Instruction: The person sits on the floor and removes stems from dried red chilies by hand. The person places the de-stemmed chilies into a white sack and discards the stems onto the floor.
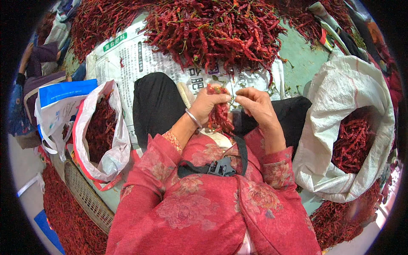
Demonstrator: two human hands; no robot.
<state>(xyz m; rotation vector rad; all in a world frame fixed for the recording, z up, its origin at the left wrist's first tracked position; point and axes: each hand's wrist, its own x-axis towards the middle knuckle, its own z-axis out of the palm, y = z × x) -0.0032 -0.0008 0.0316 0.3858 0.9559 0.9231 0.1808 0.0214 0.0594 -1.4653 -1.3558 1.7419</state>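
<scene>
My left hand (205, 105) is closed around a small bunch of dried red chilies (220, 117), held over my lap. The chilies hang below the fingers, and a few show above the thumb. Just to the right of the bunch is my right hand (258, 107), its thumb and forefinger brought together near the stem end. What lies between those fingertips is too small to make out. Beyond both hands rises a large heap of red chilies (216, 32) with some green stems, resting on a printed white sheet (117, 63).
An open white woven sack (314, 140) with chilies inside stands at my right. At my left are a white bag with a red edge (121, 148), also holding chilies, and a blue and white bag (63, 91). A woven basket (85, 197) lies behind them. Another person's sleeve (44, 80) shows at far left.
</scene>
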